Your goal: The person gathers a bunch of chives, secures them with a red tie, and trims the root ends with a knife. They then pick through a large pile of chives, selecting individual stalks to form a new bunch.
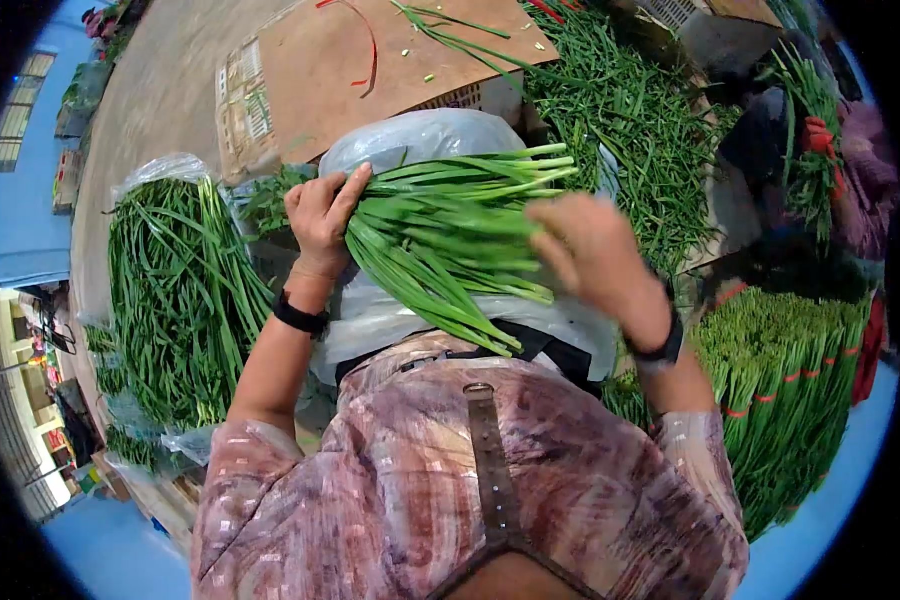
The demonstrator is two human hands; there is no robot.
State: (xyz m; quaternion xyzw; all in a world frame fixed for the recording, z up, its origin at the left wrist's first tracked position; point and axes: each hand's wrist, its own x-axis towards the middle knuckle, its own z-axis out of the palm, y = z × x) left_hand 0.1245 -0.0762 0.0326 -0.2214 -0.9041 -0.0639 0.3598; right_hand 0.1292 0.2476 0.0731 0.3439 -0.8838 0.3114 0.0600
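A loose bunch of garlic chives (450, 215) lies fanned out over the plastic-covered lap, with pale stem ends to the right. My left hand (322, 215) is closed around its leafy left end, thumb on top. Close to the stems on the right side is my right hand (595, 255), smeared by motion. Whether its fingers hold any stems cannot be made out. Under the bunch, a clear plastic sheet (420, 130) covers my lap.
A brown board (410, 60) ahead carries a red tie (370, 70) and scraps. Loose greens (630, 130) heap to its right. Bagged chives (175, 290) stand left; red-banded bundles (780, 390) stand right. Another person's red-gloved hand (818, 138) holds greens at far right.
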